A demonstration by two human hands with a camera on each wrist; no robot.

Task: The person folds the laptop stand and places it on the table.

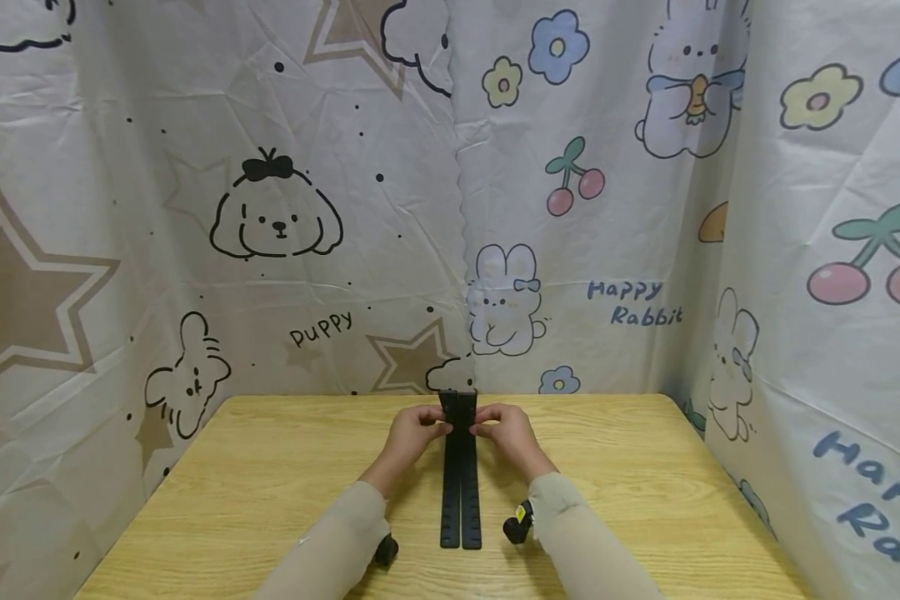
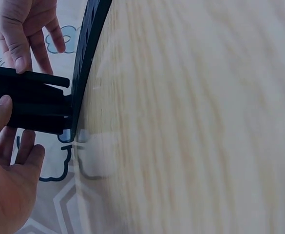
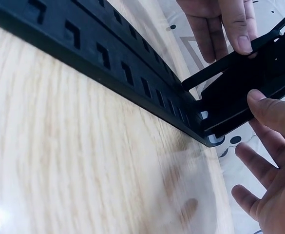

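Note:
A black folding stand point(image 1: 461, 483) stands near the far edge of the table. Its base is two long rails with a row of slots point(image 3: 103, 53), side by side and pointing toward me. An upright part point(image 2: 35, 100) rises from the rails' far end. My left hand point(image 1: 412, 433) pinches the left side of this upright between thumb and fingers. On the opposite side, my right hand point(image 1: 506, 433) pinches it too, its thumb point(image 3: 261, 102) on the near face. Both hands are level, facing each other across the stand.
The wood-grain table point(image 1: 307, 475) has rounded far corners. Behind it and along both sides hangs a printed curtain point(image 1: 390, 250) with cartoon animals, stars and flowers. A small black device point(image 1: 520, 523) sits at the right wrist, another point(image 1: 386, 550) at the left.

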